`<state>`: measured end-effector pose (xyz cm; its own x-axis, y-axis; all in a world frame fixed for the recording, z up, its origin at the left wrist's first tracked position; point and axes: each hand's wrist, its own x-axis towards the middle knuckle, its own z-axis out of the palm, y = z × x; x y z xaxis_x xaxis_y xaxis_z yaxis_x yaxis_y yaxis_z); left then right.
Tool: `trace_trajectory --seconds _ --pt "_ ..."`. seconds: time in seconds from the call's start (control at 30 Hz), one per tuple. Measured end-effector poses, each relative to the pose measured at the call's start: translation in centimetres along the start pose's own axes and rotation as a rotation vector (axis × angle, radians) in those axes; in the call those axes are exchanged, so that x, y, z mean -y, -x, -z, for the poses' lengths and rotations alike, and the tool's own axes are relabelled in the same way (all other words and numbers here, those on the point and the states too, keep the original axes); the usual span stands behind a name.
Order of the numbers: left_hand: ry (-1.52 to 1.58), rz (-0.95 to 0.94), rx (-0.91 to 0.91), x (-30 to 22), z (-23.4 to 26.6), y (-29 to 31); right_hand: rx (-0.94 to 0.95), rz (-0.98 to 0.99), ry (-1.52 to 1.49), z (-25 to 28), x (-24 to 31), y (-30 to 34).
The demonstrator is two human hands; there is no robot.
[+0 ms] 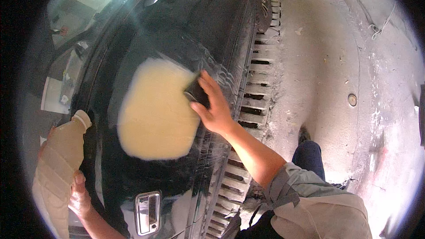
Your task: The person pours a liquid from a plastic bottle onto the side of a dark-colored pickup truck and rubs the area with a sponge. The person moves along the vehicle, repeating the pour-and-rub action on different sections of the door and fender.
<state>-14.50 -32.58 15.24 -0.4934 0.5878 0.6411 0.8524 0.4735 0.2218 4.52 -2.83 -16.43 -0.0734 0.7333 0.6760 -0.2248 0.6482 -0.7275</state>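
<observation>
Head view: dark block [195, 92] meets right edge of cream patch [157, 110].
Right hand's grip [216, 107] clasps it; left grip [79, 198] holds bottle [61, 155].

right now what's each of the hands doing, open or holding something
Left hand: closed around a cloudy plastic bottle.
Right hand: gripping a dark sanding block at the tan filler patch's edge.
</observation>
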Motion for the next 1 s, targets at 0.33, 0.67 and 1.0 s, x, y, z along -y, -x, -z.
trace_trajectory --seconds 0.33,0.67,1.0 --pt "-0.010 0.030 0.032 0.5 0.3 0.1 -0.013 -0.183 -0.112 0.2 -0.1 2.6" --pt "-0.022 0.053 0.067 1.0 0.6 0.4 0.002 -0.095 -0.038 -0.6 2.1 -0.4" --pt "-0.048 0.059 0.125 1.8 1.0 0.8 -0.080 0.059 -0.118 -2.6 4.4 -7.9"
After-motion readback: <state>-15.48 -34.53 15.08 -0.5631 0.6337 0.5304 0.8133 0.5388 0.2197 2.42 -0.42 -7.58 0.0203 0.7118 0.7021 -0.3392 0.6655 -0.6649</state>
